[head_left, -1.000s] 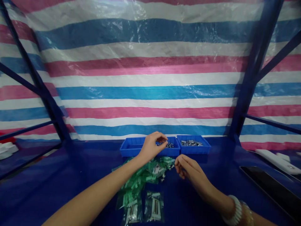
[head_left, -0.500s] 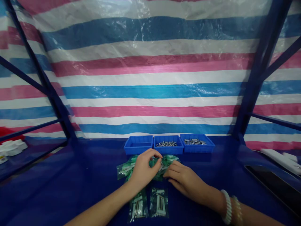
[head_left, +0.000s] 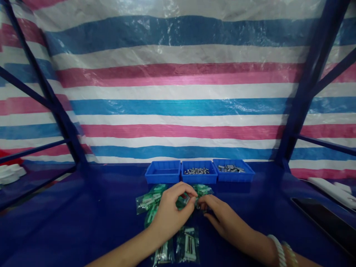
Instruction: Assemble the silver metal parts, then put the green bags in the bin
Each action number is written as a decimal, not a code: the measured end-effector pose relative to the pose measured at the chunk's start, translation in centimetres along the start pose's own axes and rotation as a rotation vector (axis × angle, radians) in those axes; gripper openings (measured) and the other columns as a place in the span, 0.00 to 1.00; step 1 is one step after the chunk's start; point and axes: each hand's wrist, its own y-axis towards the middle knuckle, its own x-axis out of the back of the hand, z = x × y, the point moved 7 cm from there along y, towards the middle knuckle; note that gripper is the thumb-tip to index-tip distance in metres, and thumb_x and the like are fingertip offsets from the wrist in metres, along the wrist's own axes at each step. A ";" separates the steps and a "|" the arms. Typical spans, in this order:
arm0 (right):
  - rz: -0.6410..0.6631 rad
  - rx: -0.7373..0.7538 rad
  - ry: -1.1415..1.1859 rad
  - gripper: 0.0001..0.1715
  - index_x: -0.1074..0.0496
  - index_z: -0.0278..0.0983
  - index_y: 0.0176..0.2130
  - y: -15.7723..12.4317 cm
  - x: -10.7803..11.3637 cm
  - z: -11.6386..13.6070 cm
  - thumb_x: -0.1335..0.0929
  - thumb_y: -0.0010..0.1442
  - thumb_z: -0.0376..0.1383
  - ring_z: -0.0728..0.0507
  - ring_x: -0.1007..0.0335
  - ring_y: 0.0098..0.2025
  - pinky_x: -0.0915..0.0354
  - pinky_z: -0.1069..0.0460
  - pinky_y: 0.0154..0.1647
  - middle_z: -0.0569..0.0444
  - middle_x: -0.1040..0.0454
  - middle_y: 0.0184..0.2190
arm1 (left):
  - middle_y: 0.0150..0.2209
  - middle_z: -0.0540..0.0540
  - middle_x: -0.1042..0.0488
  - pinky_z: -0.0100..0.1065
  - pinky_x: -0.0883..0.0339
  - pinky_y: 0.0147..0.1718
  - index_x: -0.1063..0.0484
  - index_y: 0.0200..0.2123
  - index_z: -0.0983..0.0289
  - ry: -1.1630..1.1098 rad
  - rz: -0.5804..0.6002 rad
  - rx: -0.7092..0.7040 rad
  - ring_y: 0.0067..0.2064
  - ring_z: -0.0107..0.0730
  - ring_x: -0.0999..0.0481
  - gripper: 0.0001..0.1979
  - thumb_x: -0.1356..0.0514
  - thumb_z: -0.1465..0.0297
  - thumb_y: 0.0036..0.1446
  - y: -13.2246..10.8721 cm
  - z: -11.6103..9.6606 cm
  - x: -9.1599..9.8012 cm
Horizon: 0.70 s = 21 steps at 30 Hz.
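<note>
My left hand (head_left: 172,211) and my right hand (head_left: 219,217) meet over a pile of small clear-and-green plastic bags (head_left: 151,202) on the blue table. The fingertips of both hands pinch together at one small bag (head_left: 194,200); what is inside it is too small to make out. Two filled bags (head_left: 187,246) lie flat nearer to me. Behind the pile stand three blue trays: the left tray (head_left: 162,177) shows nothing inside, the middle tray (head_left: 198,177) and the right tray (head_left: 233,175) hold several small metal parts.
A striped pink, blue and white tarp hangs behind the table. Dark blue frame posts (head_left: 303,96) rise at both sides. A black flat panel (head_left: 325,222) and a white object (head_left: 330,187) lie at the right; white items (head_left: 11,172) sit at the far left.
My left hand drew back from the middle tray to the bag pile. My right hand moved in to meet it, and both now pinch at one bag.
</note>
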 end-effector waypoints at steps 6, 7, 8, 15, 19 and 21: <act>-0.313 0.035 0.169 0.20 0.33 0.42 0.47 -0.2 3.0 1.0 0.33 0.57 0.25 0.45 0.26 0.38 0.30 0.52 0.41 0.55 0.24 0.37 | 0.36 0.54 0.25 0.34 0.30 0.37 0.27 0.37 0.64 -0.138 0.046 0.060 0.36 0.33 0.24 0.08 0.42 0.77 0.56 -0.8 -0.3 -1.0; -0.361 0.052 0.175 0.20 0.33 0.42 0.48 -0.4 3.5 1.4 0.33 0.57 0.26 0.46 0.26 0.39 0.30 0.53 0.41 0.55 0.24 0.37 | 0.36 0.54 0.25 0.34 0.29 0.37 0.27 0.39 0.64 -0.191 0.060 0.097 0.36 0.33 0.23 0.08 0.41 0.77 0.55 -1.0 -0.2 -1.3; -0.395 0.073 0.178 0.20 0.33 0.43 0.48 -0.6 3.8 1.8 0.33 0.58 0.26 0.46 0.26 0.39 0.29 0.53 0.41 0.56 0.24 0.37 | 0.36 0.54 0.25 0.34 0.28 0.36 0.28 0.40 0.64 -0.252 0.077 0.141 0.36 0.33 0.23 0.08 0.40 0.76 0.55 -1.1 0.0 -1.7; -0.397 0.217 0.186 0.18 0.30 0.43 0.46 -1.1 4.3 4.6 0.32 0.59 0.25 0.48 0.26 0.35 0.29 0.55 0.38 0.56 0.24 0.35 | 0.35 0.54 0.21 0.29 0.31 0.37 0.29 0.35 0.64 -0.675 0.074 0.364 0.36 0.28 0.24 0.08 0.33 0.69 0.53 -1.8 0.9 -3.0; -0.392 0.229 0.161 0.17 0.29 0.42 0.46 -1.1 4.4 4.6 0.32 0.59 0.25 0.48 0.27 0.36 0.31 0.54 0.38 0.56 0.24 0.35 | 0.30 0.51 0.22 0.27 0.32 0.36 0.28 0.35 0.65 -0.761 0.076 0.423 0.33 0.25 0.24 0.11 0.32 0.66 0.52 -1.8 1.3 -3.0; -0.391 0.231 0.136 0.15 0.28 0.42 0.44 -1.1 4.5 4.6 0.31 0.60 0.26 0.48 0.27 0.36 0.32 0.54 0.38 0.56 0.23 0.34 | 0.27 0.49 0.24 0.26 0.33 0.34 0.27 0.34 0.65 -0.759 0.075 0.443 0.30 0.24 0.25 0.12 0.32 0.64 0.52 -1.8 1.3 -3.0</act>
